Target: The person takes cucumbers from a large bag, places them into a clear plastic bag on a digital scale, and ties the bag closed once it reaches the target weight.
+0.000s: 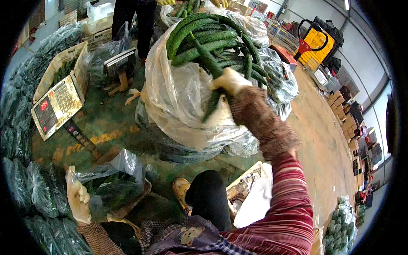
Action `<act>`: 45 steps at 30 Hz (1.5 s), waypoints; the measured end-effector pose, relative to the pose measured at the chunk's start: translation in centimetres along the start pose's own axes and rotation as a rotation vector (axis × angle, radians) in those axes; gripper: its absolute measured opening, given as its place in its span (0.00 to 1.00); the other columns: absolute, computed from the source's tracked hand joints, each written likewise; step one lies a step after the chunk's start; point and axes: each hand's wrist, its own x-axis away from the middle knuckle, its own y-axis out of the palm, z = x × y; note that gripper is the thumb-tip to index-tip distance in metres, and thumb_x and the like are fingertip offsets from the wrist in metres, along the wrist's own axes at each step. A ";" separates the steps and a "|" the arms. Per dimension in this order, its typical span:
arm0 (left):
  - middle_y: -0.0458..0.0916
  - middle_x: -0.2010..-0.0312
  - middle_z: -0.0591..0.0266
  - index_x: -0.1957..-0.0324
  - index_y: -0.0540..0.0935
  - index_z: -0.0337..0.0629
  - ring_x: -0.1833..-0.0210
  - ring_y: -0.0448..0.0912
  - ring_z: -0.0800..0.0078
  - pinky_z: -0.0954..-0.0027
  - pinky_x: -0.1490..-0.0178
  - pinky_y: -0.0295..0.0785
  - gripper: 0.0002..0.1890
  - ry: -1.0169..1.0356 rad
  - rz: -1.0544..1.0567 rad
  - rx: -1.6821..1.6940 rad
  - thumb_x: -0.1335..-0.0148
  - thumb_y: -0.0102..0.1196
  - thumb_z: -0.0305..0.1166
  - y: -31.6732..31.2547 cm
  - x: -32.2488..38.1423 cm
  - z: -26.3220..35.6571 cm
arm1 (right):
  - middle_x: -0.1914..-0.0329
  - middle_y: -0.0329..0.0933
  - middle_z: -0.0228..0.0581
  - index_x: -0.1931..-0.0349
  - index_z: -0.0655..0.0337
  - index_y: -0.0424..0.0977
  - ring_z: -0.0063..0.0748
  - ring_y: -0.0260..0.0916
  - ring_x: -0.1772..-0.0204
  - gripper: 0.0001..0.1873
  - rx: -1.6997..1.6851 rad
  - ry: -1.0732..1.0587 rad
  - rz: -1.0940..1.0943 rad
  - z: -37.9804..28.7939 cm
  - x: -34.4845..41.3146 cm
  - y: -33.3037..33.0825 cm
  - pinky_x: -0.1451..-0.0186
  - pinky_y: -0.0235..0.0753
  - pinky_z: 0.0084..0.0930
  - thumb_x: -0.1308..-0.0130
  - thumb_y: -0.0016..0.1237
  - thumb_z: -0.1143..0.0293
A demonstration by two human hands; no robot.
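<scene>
My gloved right hand (pixel 231 81) is closed around a long cucumber (pixel 205 55) in front of a large clear plastic sack (pixel 165 92). Several long green cucumbers (pixel 207 33) fill the mouth of that sack. To the lower left, my gloved left hand (pixel 79 197) pinches the edge of a thin clear plastic bag (pixel 127 162). Cucumbers (pixel 114 186) show through this bag, which rests on a low weighing platform, mostly hidden. Beyond it stands the scale's display head (pixel 57 106), with a keypad and lit red digits.
Bagged cucumbers (pixel 19 105) are stacked along the left. A plastic crate (pixel 60 70) and a second scale (pixel 119 60) stand ahead of another person's dark-trousered legs (pixel 129 25). By my right leg is a basket (pixel 245 181). A yellow crate (pixel 315 44) and cardboard boxes (pixel 349 124) are farther right.
</scene>
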 end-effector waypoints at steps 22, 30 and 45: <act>0.63 0.83 0.72 0.33 0.56 0.45 0.85 0.58 0.87 0.83 0.85 0.56 0.30 -0.076 -0.197 0.059 0.38 0.45 0.25 -1.9 -1.7 -2.0 | 0.50 0.75 0.37 0.44 0.54 0.70 0.37 0.74 0.47 0.23 -0.179 0.218 -0.044 -14.1 -3.9 8.6 0.51 0.75 0.34 0.41 0.52 0.61; 0.61 0.85 0.72 0.33 0.54 0.41 0.86 0.57 0.87 0.84 0.85 0.55 0.32 -0.002 -0.069 -0.081 0.41 0.44 0.25 -0.8 0.1 -1.3 | 0.57 0.76 0.48 0.46 0.68 0.66 0.44 0.75 0.53 0.22 0.474 -0.447 -0.264 -11.0 1.5 6.0 0.55 0.77 0.37 0.41 0.49 0.68; 0.59 0.85 0.75 0.33 0.54 0.39 0.88 0.56 0.89 0.84 0.87 0.52 0.33 -0.013 -0.107 -0.056 0.42 0.45 0.24 -2.3 -0.4 -0.4 | 0.59 0.74 0.43 0.56 0.59 0.73 0.41 0.71 0.57 0.18 -0.068 -0.317 0.627 11.7 -3.5 1.0 0.51 0.69 0.32 0.45 0.52 0.62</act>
